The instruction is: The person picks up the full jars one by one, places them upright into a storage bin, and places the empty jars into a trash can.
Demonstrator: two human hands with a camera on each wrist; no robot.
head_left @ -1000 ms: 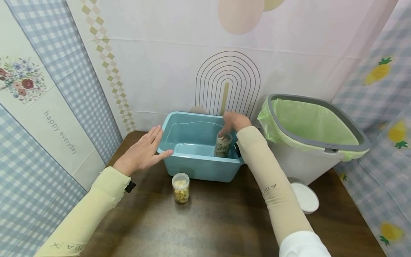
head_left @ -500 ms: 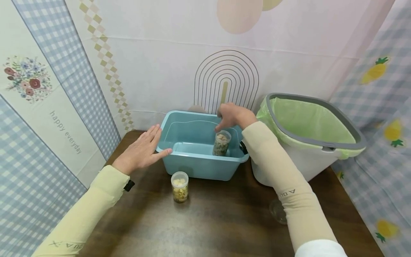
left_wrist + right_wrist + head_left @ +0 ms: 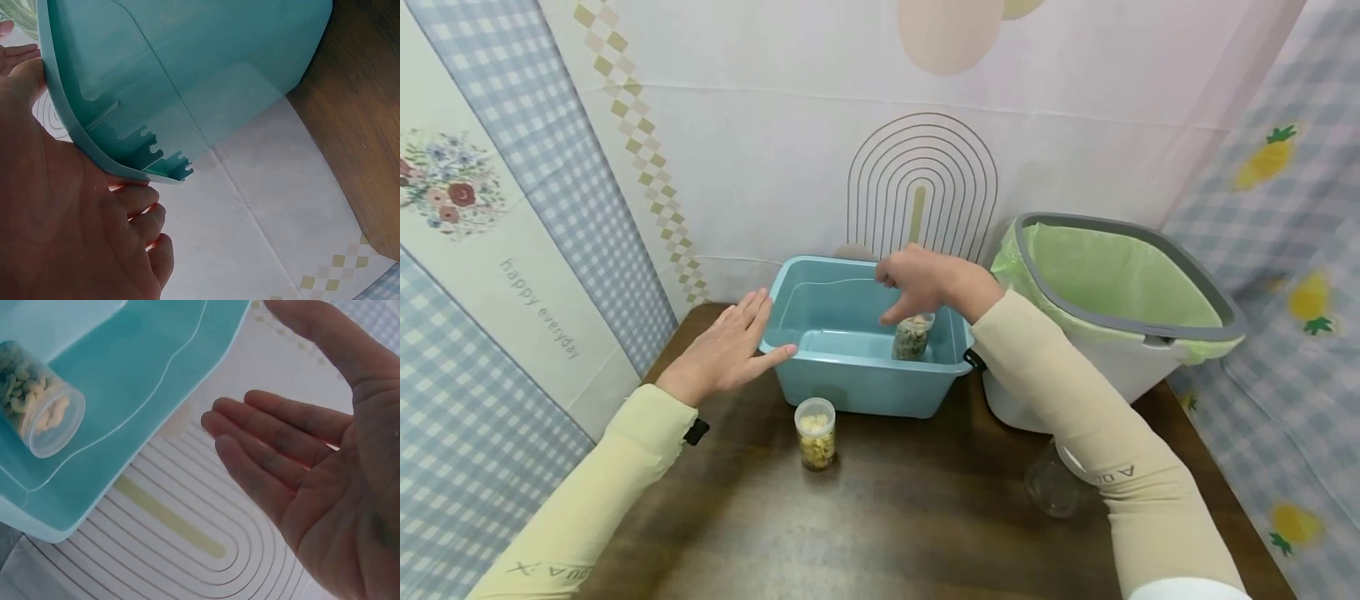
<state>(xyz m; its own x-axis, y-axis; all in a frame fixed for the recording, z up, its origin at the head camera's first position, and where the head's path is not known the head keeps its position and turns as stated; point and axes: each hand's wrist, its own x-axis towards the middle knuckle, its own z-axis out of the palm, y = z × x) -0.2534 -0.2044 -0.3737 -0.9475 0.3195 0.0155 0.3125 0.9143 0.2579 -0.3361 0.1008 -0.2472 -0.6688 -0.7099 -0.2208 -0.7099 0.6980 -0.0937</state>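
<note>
A light blue plastic basin point(image 3: 857, 385) stands on the table. My left hand point(image 3: 722, 350) rests against its left front corner, fingers straight and thumb over the front rim; the left wrist view shows the palm point(image 3: 75, 194) along the rim. Inside the basin, at its right side, stands a clear jar point(image 3: 912, 342) of pale, curved nut-like pieces. Above that jar is my right hand point(image 3: 925, 282), its fingers spread and holding nothing; the right wrist view shows a gap between hand and jar point(image 3: 44, 400). Another clear jar point(image 3: 816, 442), with yellowish pieces, stands before the basin.
To the right is a white bin with a grey rim point(image 3: 1127, 325) and a green liner bag point(image 3: 1120, 271). A clear round container or lid point(image 3: 1052, 487) lies on the table point(image 3: 910, 517); a white round item is partly hidden by my right sleeve point(image 3: 1082, 408).
My right hand has let go of the jar inside the basin and lifted up and to the left. The jar stays in the basin. My left hand has kept its place on the rim.
</note>
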